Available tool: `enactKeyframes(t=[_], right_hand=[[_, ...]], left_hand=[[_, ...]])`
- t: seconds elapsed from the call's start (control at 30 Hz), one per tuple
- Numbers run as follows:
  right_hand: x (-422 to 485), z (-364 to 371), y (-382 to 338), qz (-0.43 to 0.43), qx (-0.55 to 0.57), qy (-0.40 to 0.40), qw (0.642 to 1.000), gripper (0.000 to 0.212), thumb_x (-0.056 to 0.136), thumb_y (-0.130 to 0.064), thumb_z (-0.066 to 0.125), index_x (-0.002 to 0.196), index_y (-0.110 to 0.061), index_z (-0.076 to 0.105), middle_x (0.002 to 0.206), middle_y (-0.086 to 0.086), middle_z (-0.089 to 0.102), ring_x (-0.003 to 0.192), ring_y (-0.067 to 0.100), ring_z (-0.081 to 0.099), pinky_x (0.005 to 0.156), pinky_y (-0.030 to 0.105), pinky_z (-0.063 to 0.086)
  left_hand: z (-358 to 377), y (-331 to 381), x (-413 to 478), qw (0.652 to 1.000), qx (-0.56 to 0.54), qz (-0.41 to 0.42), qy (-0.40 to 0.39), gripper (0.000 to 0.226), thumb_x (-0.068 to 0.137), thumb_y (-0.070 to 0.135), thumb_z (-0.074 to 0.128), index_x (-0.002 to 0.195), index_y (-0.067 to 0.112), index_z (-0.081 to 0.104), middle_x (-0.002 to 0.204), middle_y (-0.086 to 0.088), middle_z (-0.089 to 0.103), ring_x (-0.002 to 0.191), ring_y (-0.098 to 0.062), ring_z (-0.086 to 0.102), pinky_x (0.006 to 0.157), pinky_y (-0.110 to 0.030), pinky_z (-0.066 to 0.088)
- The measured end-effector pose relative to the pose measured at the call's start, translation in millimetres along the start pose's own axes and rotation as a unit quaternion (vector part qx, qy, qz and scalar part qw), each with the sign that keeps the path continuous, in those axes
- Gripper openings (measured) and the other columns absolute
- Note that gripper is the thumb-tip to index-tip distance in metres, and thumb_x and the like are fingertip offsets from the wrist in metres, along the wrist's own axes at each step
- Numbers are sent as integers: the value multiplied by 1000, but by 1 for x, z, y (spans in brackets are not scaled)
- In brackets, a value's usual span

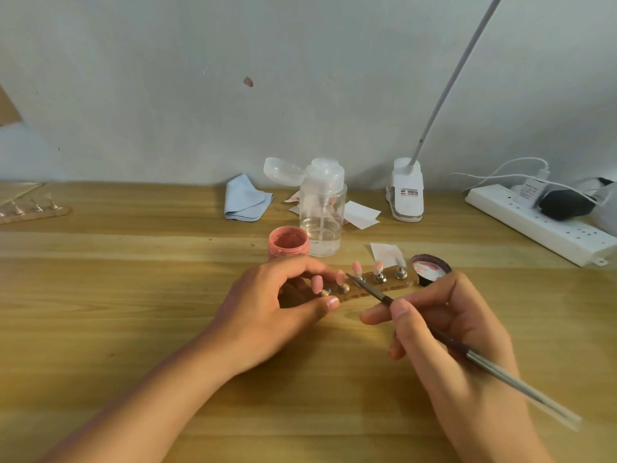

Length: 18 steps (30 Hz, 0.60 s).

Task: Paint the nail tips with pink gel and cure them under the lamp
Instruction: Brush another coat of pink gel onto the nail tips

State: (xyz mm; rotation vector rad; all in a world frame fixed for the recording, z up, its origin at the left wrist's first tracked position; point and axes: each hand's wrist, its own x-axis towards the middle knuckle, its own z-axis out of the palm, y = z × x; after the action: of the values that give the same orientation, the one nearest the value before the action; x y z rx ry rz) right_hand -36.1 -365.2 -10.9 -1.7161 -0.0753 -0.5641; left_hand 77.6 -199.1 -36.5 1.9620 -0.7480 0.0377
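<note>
Mid-painting: left hand (267, 305) pinches the holder's (410, 280) end just before the gel jar (287, 243), right hand (444, 329) pinches the brush (377, 293) at the middle tip (356, 268), which likely needs a light, steady stroke.

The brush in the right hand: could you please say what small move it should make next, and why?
Probably slide the brush rightward to the end nail tip: that one looks clear, the other four look pink, and the left hand grips the holder.

A wooden table (133, 279) carries a pink gel jar (288, 243), clear pump bottle (322, 217), blue cloth (246, 199), jar lid (430, 268) and power strip (521, 212).
</note>
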Motion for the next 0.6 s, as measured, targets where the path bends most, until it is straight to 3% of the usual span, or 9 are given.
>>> enactKeyframes(t=[0.17, 0.27, 0.33, 0.4, 0.6], right_hand=[[0, 4, 1, -23, -48, 30, 998, 27, 86, -26, 63, 82, 1, 60, 70, -15, 72, 58, 22, 60, 57, 28, 50], [-1, 6, 3, -4, -33, 34, 999, 22, 84, -30, 63, 79, -9, 55, 78, -6, 76, 53, 25, 56, 56, 39, 47], [-1, 7, 3, -6, -32, 35, 999, 18, 84, -29, 64, 77, -16, 54, 79, -2, 77, 51, 21, 54, 54, 36, 46], [-1, 5, 5, -11, -39, 39, 998, 19, 88, -28, 67, 75, -23, 54, 78, -2, 76, 50, 14, 55, 51, 29, 45], [-2, 4, 7, -13, -36, 38, 999, 9, 81, -23, 58, 74, -26, 54, 73, 1, 75, 48, 18, 53, 51, 38, 45]], left_hand=[[0, 0, 0, 1000, -2, 3, -6, 19, 79, 34, 77, 97, 38, 73, 80, 23, 59, 75, 0, 58, 71, -16, 42], [-1, 0, -1, 1000, -3, 6, -5, 19, 82, 25, 80, 96, 36, 73, 79, 23, 59, 74, 0, 58, 71, -16, 42], [-1, 1, -1, 1000, -5, 7, -6, 20, 82, 23, 81, 96, 36, 73, 78, 23, 59, 72, 1, 58, 70, -14, 42], [0, 0, 0, 1000, -7, 10, -7, 20, 83, 24, 80, 95, 37, 73, 78, 23, 59, 72, 1, 58, 69, -13, 42], [0, 0, 0, 1000, 1, 10, -4, 19, 80, 30, 79, 96, 39, 73, 79, 23, 60, 75, -1, 59, 71, -16, 44]])
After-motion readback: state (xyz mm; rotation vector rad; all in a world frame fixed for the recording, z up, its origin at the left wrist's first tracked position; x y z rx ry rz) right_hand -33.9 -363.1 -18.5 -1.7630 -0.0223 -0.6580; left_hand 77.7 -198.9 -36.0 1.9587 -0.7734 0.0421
